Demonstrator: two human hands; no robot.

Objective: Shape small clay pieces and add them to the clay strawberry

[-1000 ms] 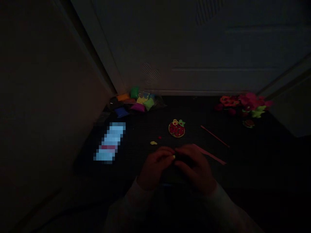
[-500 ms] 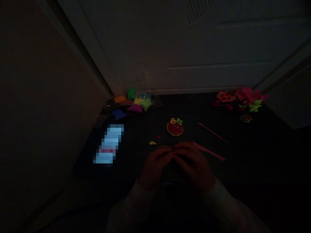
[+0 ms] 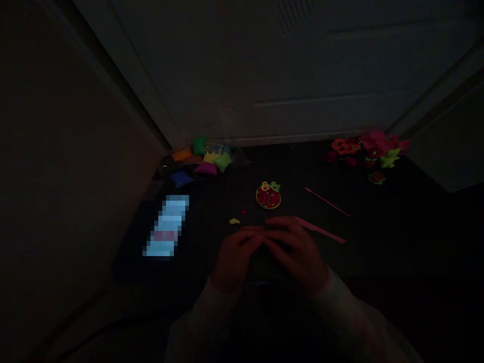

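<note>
The scene is very dark. My left hand (image 3: 235, 257) and my right hand (image 3: 295, 252) are pressed together fingertip to fingertip low over a dark mat (image 3: 378, 227), fingers curled in a pinch. What lies between them is hidden. Just beyond the hands lie a small yellow clay bit (image 3: 234, 221) and a tiny red bit (image 3: 243, 212). Farther back sits a round red and yellow clay piece with green leaves (image 3: 268, 195). A pink flat tool (image 3: 321, 232) lies beside my right hand.
Small bags of coloured clay (image 3: 204, 159) are piled at the back left by a white door (image 3: 302, 75). Pink, red and green clay shapes (image 3: 368, 151) sit at the back right. A thin pink stick (image 3: 327, 201) and a lit screen (image 3: 166, 227) lie on the mat.
The yellow bit seen at my fingertips a second ago is hidden now. My hands stay together; the view has tilted slightly, shifting everything a little up and left.
</note>
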